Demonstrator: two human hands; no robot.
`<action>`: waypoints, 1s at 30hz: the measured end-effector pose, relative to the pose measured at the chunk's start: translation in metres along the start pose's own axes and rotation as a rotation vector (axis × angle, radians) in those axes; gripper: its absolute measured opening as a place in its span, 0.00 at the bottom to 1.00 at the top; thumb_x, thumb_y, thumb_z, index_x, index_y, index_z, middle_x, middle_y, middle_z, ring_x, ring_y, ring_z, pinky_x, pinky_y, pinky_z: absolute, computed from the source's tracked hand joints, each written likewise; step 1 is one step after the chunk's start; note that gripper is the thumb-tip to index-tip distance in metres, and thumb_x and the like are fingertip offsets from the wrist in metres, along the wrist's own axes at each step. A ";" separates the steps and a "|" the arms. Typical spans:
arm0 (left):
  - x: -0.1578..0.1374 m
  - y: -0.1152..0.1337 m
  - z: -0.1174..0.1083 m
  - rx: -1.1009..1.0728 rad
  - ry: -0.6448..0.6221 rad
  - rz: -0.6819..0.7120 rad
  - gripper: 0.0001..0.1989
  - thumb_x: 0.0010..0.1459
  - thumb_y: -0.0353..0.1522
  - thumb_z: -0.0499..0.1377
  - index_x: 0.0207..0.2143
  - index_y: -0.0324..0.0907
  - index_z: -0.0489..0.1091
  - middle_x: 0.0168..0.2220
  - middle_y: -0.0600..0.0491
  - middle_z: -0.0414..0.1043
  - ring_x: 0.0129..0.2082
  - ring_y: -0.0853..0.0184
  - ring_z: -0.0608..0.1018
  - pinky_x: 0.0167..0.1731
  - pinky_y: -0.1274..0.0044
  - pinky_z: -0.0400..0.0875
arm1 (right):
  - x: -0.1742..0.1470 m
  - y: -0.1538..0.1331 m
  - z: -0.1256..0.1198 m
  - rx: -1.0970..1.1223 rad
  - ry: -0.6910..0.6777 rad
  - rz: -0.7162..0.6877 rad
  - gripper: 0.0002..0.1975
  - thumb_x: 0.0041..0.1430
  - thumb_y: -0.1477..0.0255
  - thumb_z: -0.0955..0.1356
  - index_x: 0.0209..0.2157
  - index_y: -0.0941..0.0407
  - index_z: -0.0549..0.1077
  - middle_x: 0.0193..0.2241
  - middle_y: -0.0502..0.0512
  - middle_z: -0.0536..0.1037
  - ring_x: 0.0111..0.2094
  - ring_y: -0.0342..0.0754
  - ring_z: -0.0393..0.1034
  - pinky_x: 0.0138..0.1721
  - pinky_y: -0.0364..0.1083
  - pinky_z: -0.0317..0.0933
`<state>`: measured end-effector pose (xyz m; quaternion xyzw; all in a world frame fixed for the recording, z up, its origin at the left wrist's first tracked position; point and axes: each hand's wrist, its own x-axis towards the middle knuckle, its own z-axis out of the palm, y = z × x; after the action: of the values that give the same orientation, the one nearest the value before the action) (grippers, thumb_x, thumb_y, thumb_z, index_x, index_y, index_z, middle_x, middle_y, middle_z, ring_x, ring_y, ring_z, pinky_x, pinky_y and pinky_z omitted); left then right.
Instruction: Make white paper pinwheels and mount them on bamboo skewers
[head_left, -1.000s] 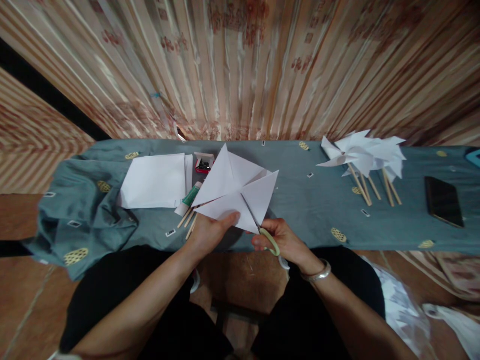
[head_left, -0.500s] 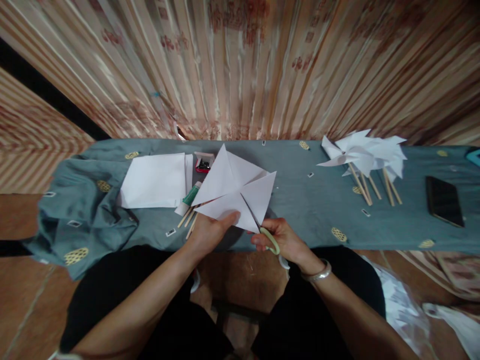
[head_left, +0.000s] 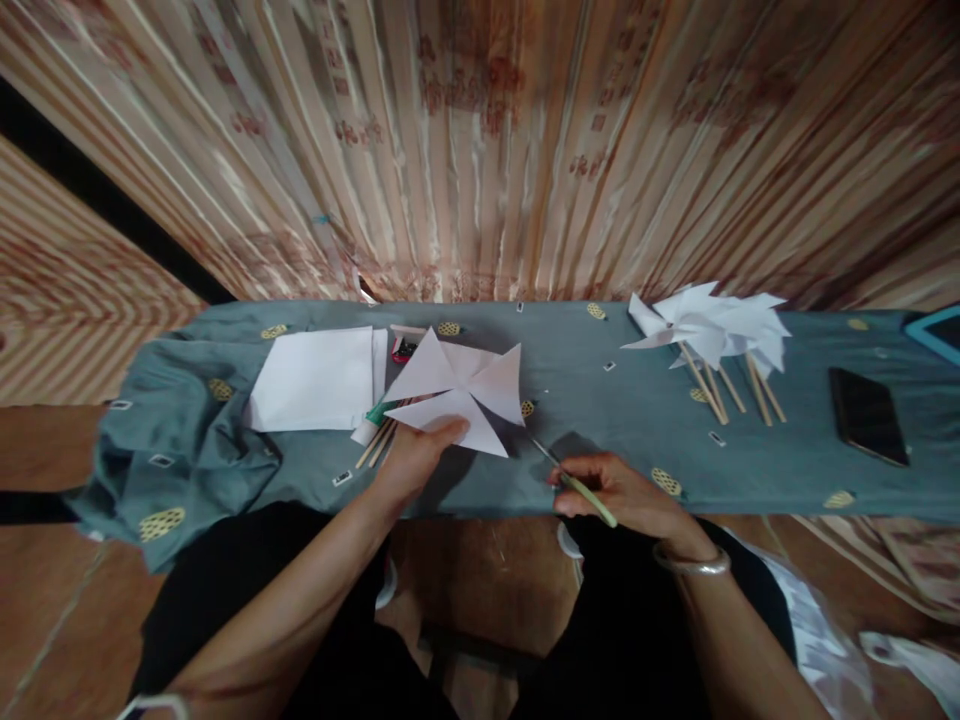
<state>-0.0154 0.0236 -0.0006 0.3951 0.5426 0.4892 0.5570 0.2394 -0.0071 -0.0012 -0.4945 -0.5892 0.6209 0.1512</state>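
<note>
Scissors (head_left: 587, 495) had come out of the cut paper (head_left: 454, 375), my R hand (head_left: 611, 490) drawn back w/ them. It gripped the handles, long axis aimed fwd-left at the paper, just apart (couldn't tell if blades were spread). My L hand (head_left: 416, 455), nearer, pinched its near flap, thumb on top; pinwheels (head_left: 712, 325) lay beyond, far R.

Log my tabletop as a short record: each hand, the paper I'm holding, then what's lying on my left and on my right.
Left hand: grips the white cut paper, thumb on top
Right hand: holds scissors, blades pointing toward the paper
Paper state: slits run inward from the corners; flaps joined at the middle
On the left: paper stack, red box, green-and-white tube, wooden sticks
On the right: white pinwheels on sticks, dark phone
Surface: blue-green patterned cloth
</note>
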 end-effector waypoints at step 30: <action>-0.010 -0.009 -0.041 0.702 -0.077 0.472 0.26 0.55 0.35 0.59 0.57 0.44 0.64 0.62 0.44 0.62 0.63 0.55 0.63 0.62 0.59 0.55 | 0.018 0.042 -0.058 -1.089 1.030 0.077 0.15 0.61 0.72 0.62 0.46 0.61 0.74 0.45 0.66 0.77 0.43 0.58 0.71 0.45 0.53 0.64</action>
<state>-0.0539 0.0083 -0.0108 0.6921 0.5497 0.3738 0.2813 0.2934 0.0292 -0.0354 -0.7476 -0.6501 -0.0635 0.1200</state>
